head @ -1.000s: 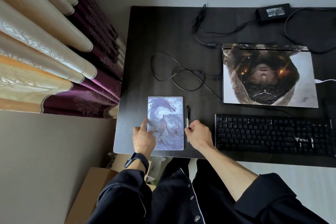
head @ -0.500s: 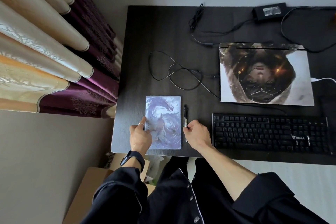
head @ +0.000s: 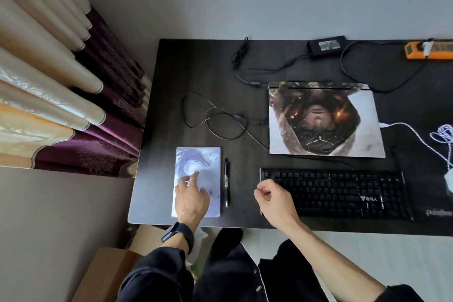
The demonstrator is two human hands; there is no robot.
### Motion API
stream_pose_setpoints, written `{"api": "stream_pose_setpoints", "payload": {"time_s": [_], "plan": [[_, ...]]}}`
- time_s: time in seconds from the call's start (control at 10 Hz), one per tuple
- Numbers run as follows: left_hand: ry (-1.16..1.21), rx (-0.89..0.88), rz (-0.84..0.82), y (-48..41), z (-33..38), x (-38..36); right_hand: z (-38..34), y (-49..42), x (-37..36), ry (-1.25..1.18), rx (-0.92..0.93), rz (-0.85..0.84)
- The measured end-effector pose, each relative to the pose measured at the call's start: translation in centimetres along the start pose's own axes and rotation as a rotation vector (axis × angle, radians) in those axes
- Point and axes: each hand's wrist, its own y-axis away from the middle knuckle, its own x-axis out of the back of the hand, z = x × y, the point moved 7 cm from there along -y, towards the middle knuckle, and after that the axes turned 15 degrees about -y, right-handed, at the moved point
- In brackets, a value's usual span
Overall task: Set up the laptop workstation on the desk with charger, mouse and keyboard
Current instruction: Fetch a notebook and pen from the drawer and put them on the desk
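A closed laptop (head: 323,120) with a picture on its lid lies on the dark desk (head: 196,68). A black keyboard (head: 338,192) sits in front of it. The black charger brick (head: 327,45) lies at the back with its cable looping to the laptop. My left hand (head: 191,196) rests with straight fingers on a dragon-print notebook (head: 198,162) near the front left corner. A black pen (head: 226,185) lies beside the notebook. My right hand (head: 275,201) hovers loosely curled at the keyboard's left end, holding nothing. A white mouse (head: 449,180) shows partly at the right edge.
An orange power strip (head: 429,50) lies at the back right. A thin black cable (head: 215,117) loops left of the laptop, and a white braided cable (head: 438,137) lies at the right. Curtains (head: 61,95) hang left of the desk; a cardboard box (head: 110,272) sits below.
My right hand has let go of the pen and moved right to the keyboard's left end. My left hand slid from the notebook's left edge onto its cover. The view shifted right.
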Motion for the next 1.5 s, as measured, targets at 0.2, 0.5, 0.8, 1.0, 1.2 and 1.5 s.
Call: {"api": "stream_pose_setpoints", "payload": {"time_s": [0.2,0.5,0.8,1.0,1.2,1.5], "plan": [[-0.049,-0.244,0.058,3.7,11.0,-2.6,3.6,1.2,9.4,0.037,0.065,0.057],[-0.305,-0.418,0.035,10.1,21.4,-10.2,12.6,2.2,22.9,0.292,0.139,0.156],[-0.425,-0.326,-0.082,11.9,23.0,-13.4,19.8,1.8,26.1,0.628,0.025,0.006],[-0.399,-0.322,-0.079,11.9,22.5,-13.7,20.3,1.8,25.7,0.608,0.006,-0.046],[-0.374,-0.325,-0.052,11.8,22.6,-13.9,13.1,2.3,30.0,0.265,0.025,-0.104],[-0.382,-0.329,-0.053,11.8,22.9,-14.0,-12.9,13.3,47.8,-0.328,0.769,0.24]]}}
